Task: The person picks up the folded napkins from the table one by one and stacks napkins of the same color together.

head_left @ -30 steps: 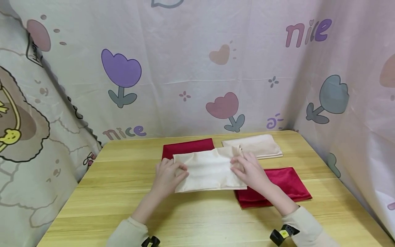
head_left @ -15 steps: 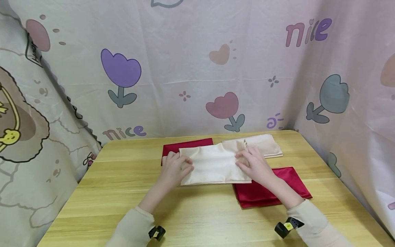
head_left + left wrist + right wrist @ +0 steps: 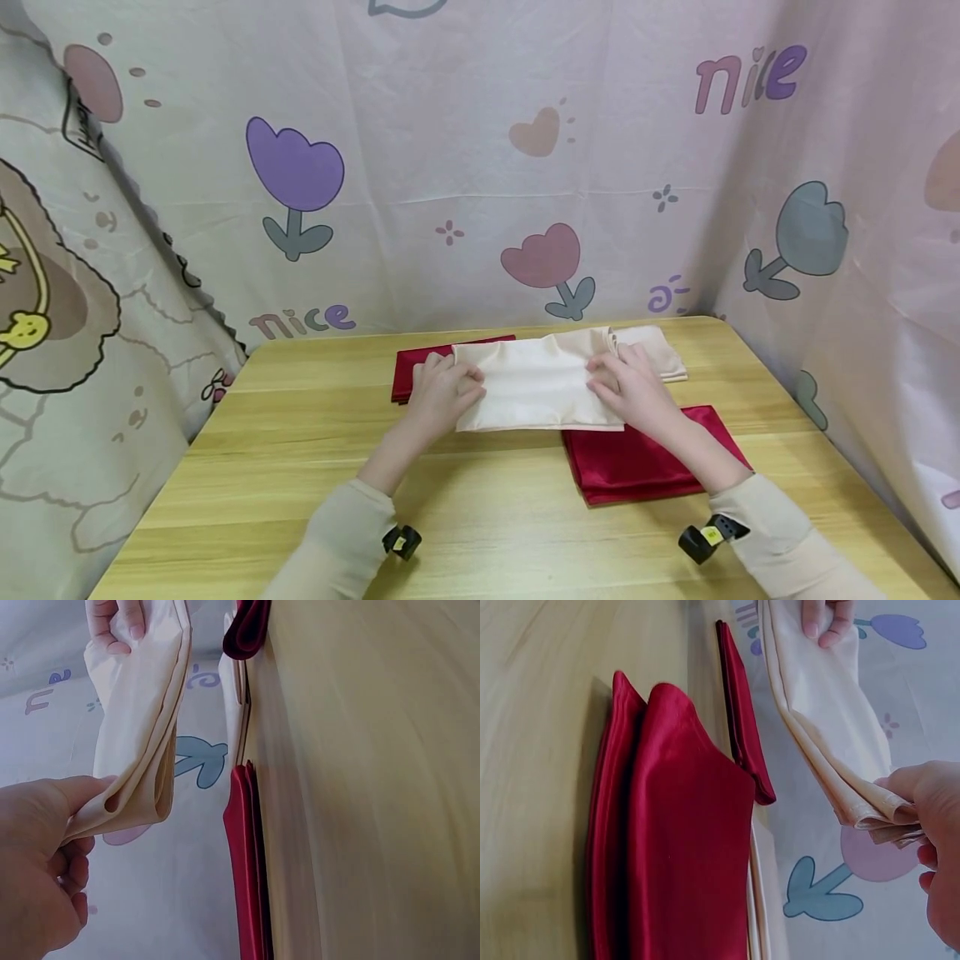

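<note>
- As both wrist views show, the cream cloth (image 3: pixel 536 387) hangs folded in several layers above the counter (image 3: pixel 300 467), apart from its surface, stretched between my two hands.
- My left hand (image 3: pixel 447 392): thumb and fingers pinch the left end, where the layers form loose loops.
- My right hand (image 3: pixel 636 390): pinches the right end likewise, the folded edges bunched together.
- Handling (judged): light, soft and limp; the sheen suggests a slippery face, so I expect inner layers to slide, and the middle to sag if slackened.
- Hold (judged): both short ends, through every layer, under gentle outward tension.
- Surroundings, on the counter: a folded red cloth at far left (image 3: pixel 405 372), a second red cloth at right (image 3: pixel 622 467), and a pale folded cloth (image 3: pixel 657 350) at far right, partly hidden.
</note>
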Available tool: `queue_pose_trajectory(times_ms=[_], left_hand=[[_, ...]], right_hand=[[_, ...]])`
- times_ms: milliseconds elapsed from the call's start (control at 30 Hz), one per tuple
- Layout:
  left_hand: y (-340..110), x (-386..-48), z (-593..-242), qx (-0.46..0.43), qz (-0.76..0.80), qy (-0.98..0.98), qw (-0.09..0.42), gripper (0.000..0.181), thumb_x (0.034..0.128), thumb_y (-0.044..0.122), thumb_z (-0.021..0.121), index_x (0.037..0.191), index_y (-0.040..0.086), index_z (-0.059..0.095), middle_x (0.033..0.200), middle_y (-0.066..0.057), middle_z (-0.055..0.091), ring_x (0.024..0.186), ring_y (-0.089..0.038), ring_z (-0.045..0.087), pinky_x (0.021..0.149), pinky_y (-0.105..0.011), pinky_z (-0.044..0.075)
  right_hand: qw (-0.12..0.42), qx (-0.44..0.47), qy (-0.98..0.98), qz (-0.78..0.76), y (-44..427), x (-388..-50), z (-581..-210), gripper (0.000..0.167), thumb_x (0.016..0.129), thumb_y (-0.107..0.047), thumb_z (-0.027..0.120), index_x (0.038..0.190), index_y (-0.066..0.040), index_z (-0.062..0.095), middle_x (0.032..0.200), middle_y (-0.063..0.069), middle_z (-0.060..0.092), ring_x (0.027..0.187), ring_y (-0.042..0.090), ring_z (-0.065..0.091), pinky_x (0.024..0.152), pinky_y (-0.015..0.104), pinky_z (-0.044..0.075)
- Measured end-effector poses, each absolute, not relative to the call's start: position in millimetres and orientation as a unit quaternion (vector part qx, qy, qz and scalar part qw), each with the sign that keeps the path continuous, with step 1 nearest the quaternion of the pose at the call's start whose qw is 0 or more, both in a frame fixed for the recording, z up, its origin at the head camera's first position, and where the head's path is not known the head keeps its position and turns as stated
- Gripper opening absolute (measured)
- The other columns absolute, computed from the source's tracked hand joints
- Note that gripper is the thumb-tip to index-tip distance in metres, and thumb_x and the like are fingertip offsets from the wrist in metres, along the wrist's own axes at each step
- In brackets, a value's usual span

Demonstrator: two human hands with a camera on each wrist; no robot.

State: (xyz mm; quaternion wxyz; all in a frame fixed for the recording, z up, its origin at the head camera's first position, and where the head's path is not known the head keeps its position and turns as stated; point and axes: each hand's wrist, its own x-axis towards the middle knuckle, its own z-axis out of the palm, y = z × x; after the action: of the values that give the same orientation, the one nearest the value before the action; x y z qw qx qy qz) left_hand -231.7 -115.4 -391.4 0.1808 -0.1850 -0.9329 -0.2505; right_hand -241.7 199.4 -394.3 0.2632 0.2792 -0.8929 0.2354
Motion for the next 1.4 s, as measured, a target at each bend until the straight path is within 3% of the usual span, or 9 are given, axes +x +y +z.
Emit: queue_pose_trajectory(times_ms=[800,1033,1400], left_hand=[[-77.4,-262.6,-393.8,-0.195,-0.277,-0.927,0.160,0.031,0.0884,0.022,0.080,0.118,0.015,0.077,0.107,-0.005,0.073,0.097,-0.025,0.050,0.080,-0.040,0.036],[-67.7,-267.8,-394.8,-0.219,-0.250,-0.926,0.179,0.030,0.0897,0.022,0.079,0.118,0.014,0.077,0.111,-0.004,0.073,0.098,-0.027,0.051,0.079,-0.041,0.037],[-52.5,-278.1,-397.3,-0.227,-0.238,-0.928,0.177,0.029,0.0916,0.022,0.076,0.119,0.015,0.076,0.111,-0.003,0.072,0.097,-0.027,0.050,0.077,-0.039,0.036]], right_hand=[[0.237,0.237,-0.919,0.209,230.3,-256.0,-386.4,0.022,0.083,-0.006,0.081,0.100,-0.005,0.069,0.088,0.010,0.052,0.099,0.038,0.046,0.082,0.052,0.036],[0.239,0.238,-0.921,0.196,239.3,-259.4,-385.6,0.022,0.081,-0.004,0.082,0.099,-0.004,0.069,0.088,0.009,0.051,0.090,0.037,0.046,0.079,0.050,0.036],[0.235,0.228,-0.927,0.185,251.2,-264.5,-380.0,0.020,0.083,-0.005,0.079,0.100,-0.005,0.069,0.093,0.013,0.055,0.092,0.038,0.045,0.079,0.052,0.035]])
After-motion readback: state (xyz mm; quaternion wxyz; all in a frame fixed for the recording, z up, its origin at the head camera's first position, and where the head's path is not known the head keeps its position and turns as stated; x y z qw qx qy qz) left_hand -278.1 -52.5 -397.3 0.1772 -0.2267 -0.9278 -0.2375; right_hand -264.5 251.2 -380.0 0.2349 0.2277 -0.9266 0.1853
